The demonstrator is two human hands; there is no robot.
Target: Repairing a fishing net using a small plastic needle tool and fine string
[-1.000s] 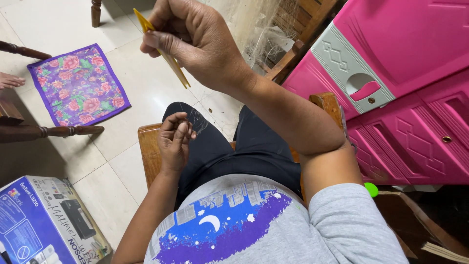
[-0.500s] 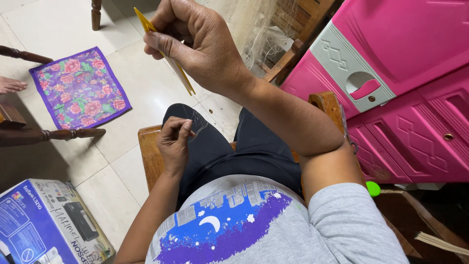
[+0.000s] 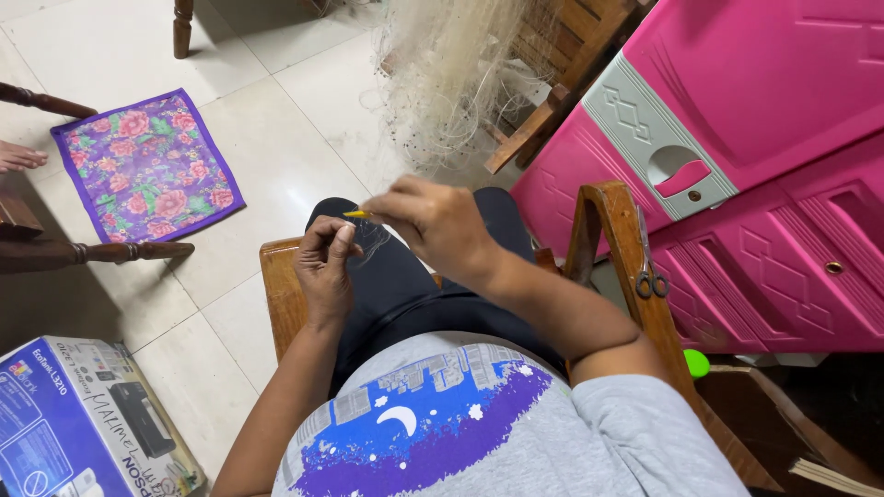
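I sit on a wooden chair with both hands over my lap. My right hand grips a thin yellow netting needle, whose tip pokes out to the left of the fingers. My left hand pinches fine, nearly clear net thread just below that tip; the two hands almost touch. A pale bundle of fishing net hangs ahead of my knees.
A pink plastic cabinet stands at the right. Scissors hang on the chair's wooden arm. A purple floral mat lies on the tiled floor, a printer box at bottom left. Another person's toes show at the left edge.
My right hand has come down from high up with the needle and now meets the left hand over my lap. The view has tilted, showing the net bundle.
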